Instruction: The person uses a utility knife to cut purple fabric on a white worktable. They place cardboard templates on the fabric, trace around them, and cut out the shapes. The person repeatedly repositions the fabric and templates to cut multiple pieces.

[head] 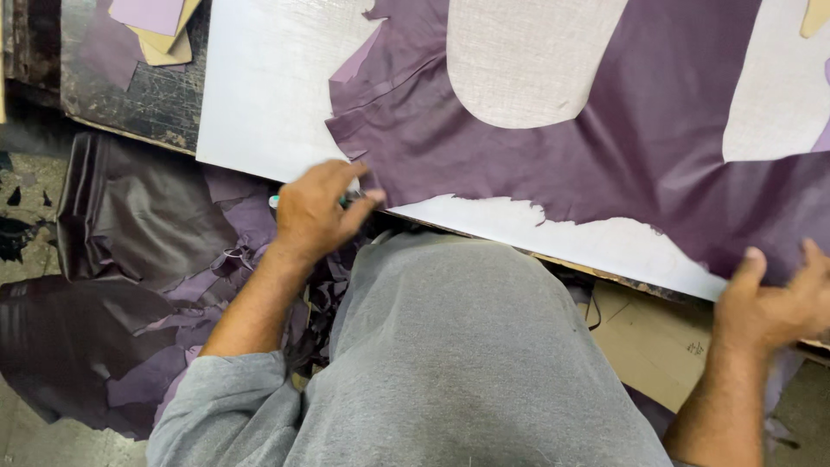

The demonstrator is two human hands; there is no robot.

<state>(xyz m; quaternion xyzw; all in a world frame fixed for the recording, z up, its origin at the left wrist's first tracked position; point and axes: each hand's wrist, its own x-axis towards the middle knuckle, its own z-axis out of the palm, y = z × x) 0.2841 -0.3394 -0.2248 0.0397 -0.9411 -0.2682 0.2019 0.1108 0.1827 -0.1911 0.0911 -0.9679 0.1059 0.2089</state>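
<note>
A large sheet of purple leather (605,130) lies spread flat over a pale cutting board (259,95) on the worktop, its near edge ragged and two big rounded shapes already missing from it, so the pale board shows through the holes. The left hand (313,212) sits at the near left corner of the leather, fingers curled with thumb and forefinger pinched together right at the sheet's edge; a small greenish object (274,201), perhaps a tool handle, peeks out from under the palm, though what it is cannot be made out, and the grip looks narrow and closed around it. The right hand (774,298) presses on the leather at the near right, where the sheet drapes over the board's edge; its fingers are bent over the material, clutching or pinning it, probably to keep the sheet taut and steady against the pull at the other corner. No true container is in view. Below the worktop on the left, the floor holds a loose heap of purple offcuts (181,320) lying on dark, glossy leather pieces (112,216). At the far left, tan card patterns (164,39) rest on a dark board (130,86). A flattened cardboard sheet (648,337) lies under the worktop's near right edge.
</note>
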